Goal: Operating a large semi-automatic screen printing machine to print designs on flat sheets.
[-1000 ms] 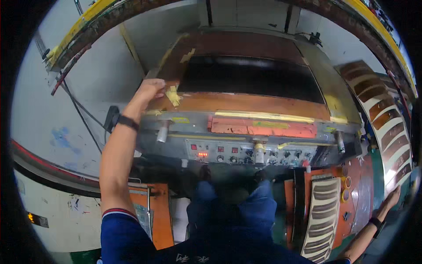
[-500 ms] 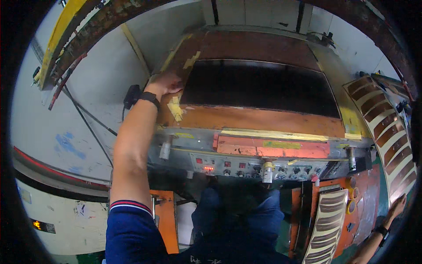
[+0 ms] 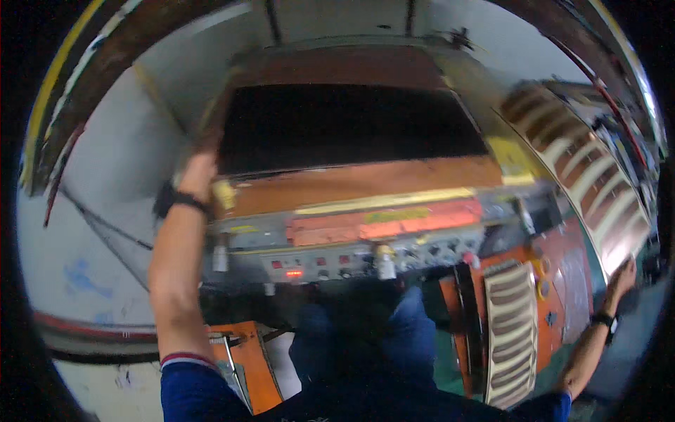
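Note:
On a machine's flat brown bed lies a large black rectangular panel. My left hand, a dark strap round its wrist, is at the panel's left edge, its fingers smeared by motion. At the far right, my right hand grips the near corner of a long sheet with brown, coppery and cream curved bands. That sheet slants beside the bed's right side, bent by the lens. Whether it touches the bed, I cannot tell.
A control panel with knobs and a lit red display runs along the machine's front. A similar banded sheet lies below right on an orange surface, near rolls of tape. Frame beams arch overhead.
The whole view has swung to the right, so the machine sits further left. More of my right forearm shows, and the sheet it holds appears nearer the bed. My left hand stays by the panel's left edge.

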A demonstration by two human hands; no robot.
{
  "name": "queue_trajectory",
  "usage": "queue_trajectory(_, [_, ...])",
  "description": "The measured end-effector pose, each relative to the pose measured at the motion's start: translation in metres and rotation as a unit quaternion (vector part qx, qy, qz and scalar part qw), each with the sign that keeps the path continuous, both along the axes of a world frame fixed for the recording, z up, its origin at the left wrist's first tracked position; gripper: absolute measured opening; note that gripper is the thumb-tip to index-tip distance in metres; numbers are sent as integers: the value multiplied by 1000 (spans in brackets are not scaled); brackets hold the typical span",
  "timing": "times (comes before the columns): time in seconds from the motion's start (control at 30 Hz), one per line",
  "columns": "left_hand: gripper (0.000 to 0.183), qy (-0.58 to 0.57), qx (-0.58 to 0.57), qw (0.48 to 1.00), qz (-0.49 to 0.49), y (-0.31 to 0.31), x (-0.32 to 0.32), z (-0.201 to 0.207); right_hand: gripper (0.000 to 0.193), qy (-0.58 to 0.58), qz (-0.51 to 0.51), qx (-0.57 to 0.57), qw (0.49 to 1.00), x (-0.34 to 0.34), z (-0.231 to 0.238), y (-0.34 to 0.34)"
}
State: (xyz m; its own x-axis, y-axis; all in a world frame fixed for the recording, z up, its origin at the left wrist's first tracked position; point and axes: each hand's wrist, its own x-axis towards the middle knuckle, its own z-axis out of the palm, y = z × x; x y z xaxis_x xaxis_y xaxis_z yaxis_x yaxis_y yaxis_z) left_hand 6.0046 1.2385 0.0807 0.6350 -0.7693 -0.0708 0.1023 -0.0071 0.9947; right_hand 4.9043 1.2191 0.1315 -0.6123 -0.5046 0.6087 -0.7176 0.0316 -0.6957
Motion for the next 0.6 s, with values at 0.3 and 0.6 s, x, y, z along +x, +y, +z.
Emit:
queue_trajectory(0.3, [15,-80,-130,977,147,234,-18,13,45,-413,345,-92,838,36,0,71])
queue_trajectory(0.6, [28,-190,-15,905,380,600,33,27,35,-222,435,85,869,309,4,-110])
